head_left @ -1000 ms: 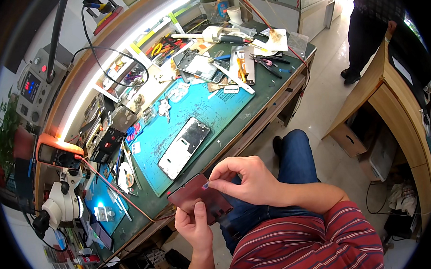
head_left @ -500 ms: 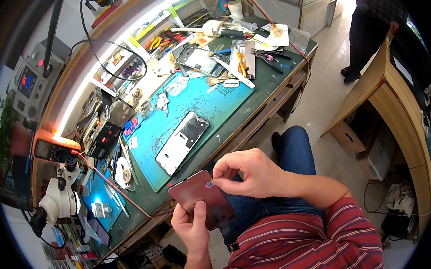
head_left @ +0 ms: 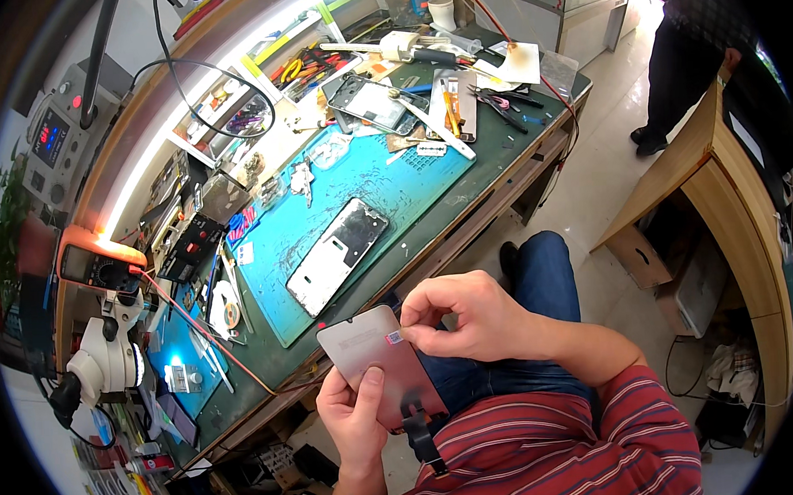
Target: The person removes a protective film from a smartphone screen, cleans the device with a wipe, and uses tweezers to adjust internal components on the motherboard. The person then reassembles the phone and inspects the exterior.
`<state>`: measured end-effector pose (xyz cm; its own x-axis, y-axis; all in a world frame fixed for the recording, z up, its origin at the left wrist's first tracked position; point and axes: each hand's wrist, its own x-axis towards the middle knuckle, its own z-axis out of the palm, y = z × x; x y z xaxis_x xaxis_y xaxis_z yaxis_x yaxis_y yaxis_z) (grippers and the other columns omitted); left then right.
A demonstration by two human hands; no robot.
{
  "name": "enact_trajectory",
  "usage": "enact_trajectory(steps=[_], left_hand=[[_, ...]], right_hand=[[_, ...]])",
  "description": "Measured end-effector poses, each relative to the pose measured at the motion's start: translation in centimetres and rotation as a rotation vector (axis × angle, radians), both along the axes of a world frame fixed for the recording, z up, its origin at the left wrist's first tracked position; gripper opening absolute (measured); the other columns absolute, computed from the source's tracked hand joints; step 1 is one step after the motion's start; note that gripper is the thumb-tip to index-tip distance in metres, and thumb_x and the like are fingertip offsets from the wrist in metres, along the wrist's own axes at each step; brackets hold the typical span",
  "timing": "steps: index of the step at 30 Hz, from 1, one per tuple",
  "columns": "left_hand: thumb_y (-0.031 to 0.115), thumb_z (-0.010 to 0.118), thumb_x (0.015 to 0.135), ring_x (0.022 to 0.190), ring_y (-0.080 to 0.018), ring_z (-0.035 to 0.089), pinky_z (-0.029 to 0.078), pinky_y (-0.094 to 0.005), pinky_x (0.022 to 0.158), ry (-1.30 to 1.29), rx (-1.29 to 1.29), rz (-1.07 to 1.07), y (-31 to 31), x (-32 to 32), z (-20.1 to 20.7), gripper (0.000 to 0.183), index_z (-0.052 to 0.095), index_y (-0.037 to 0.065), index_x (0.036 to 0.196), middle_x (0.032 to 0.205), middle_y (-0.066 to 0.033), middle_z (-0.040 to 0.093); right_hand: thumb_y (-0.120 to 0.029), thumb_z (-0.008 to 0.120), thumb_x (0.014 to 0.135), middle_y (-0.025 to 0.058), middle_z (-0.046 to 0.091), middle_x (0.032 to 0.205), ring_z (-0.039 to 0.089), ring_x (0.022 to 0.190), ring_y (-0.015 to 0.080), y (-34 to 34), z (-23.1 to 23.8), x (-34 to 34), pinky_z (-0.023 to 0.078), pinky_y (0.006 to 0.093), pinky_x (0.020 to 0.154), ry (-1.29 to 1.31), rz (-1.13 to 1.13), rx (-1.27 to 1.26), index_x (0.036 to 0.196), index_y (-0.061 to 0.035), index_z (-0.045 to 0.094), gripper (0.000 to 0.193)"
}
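Just off the bench (head_left: 499, 154), a screen panel (head_left: 358, 345) slanted, black flex cable (head_left: 422, 442) dangling. The left hand (head_left: 355, 413) clasped it, thumb across its back; the right hand (head_left: 466, 320), fingertips nearly together, was at the panel's label (head_left: 393, 338), any hold unclear. Beyond, a phone frame (head_left: 337, 257) lay on the blue mat (head_left: 367, 180).

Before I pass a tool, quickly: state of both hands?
Left hand: closed, holding the phone screen.
Right hand: pinched closed beside the small label; contents unclear.

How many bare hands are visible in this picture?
3: the left hand, holding the flat grey panel; the right hand, by its small rectangular label; a bystander's hand, at upper right. More may be hidden.
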<state>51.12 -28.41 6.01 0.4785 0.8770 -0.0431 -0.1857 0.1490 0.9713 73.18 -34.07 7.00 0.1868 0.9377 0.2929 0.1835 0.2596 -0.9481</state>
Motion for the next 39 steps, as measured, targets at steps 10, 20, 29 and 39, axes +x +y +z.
enact_trajectory(steps=[10, 20, 29, 39], left_hand=[[0.007, 0.065, 0.103, 0.099, -0.0171, 0.073, 0.057, -0.0324, 0.09, -0.056, -0.057, 0.038, 0.5, 0.3, -0.5, 0.026, 0.066, -0.006, 0.125, 0.117, -0.013, 0.075], [0.016, 0.069, 0.101, 0.085, -0.0139, 0.058, 0.047, -0.0281, 0.071, -0.26, -0.5, -0.122, 2.1, -0.4, -0.5, 0.019, 0.066, 0.005, 0.116, 0.102, -0.0043, 0.068], [0.012, 0.065, 0.104, 0.092, -0.0145, 0.06, 0.05, -0.0292, 0.077, -0.374, -0.565, -0.182, 2.0, 0.0, -1.8, 0.023, 0.066, 0.003, 0.125, 0.111, -0.0049, 0.07], [-0.001, 0.07, 0.1, 0.103, -0.0122, 0.07, 0.054, -0.0285, 0.094, -0.155, -0.078, -0.033, -0.8, 0.9, -2.3, 0.027, 0.067, -0.003, 0.127, 0.117, -0.009, 0.075]], right_hand=[[-0.002, 0.077, 0.084, 0.0041, 0.065, 0.079, 0.068, 0.07, 0.0208, 0.4, -2.0, -0.6, 0.055, 0.0326, 0.062, -0.235, 0.007, 0.29, 0.094, -0.0069, 0.064, 0.016], [0.002, 0.072, 0.09, 0.0091, 0.075, 0.101, 0.076, 0.091, 0.0251, -4.0, -6.5, 3.4, 0.06, 0.0335, 0.079, -0.256, -0.174, 0.041, 0.107, -0.0024, 0.072, 0.017], [-0.008, 0.075, 0.09, 0.0118, 0.07, 0.108, 0.07, 0.081, 0.0307, -7.2, -10.5, 4.8, 0.058, 0.0401, 0.071, -0.623, -0.619, -0.282, 0.106, -0.0037, 0.071, 0.017], [-0.005, 0.077, 0.086, 0.0123, 0.067, 0.123, 0.064, 0.118, 0.03, -6.4, -7.3, 3.0, 0.055, 0.0384, 0.094, -0.582, -0.575, -0.391, 0.128, -0.0056, 0.07, 0.043]])
